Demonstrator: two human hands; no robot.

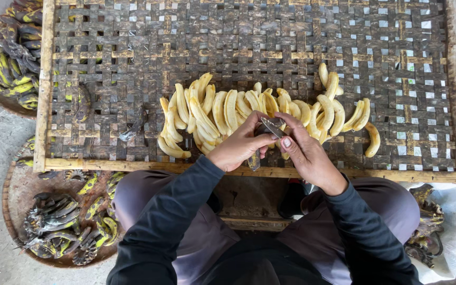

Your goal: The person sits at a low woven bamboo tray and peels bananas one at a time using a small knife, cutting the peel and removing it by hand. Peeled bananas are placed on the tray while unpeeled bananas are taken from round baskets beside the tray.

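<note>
Both hands, left hand (241,148) and right hand (306,153), grip one dark banana (271,126) over woven tray (238,173) near edge, beside peeled bananas (228,113).

Seen from above, a seated person's left hand (241,145) and right hand (304,150) meet over a woven bamboo tray (249,31), gripping a dark-skinned banana (271,126). Peeled yellow bananas (228,111) lie at 12 o'clock from the hands; round baskets of blackened banana skins (59,221) sit at 8 o'clock
</note>
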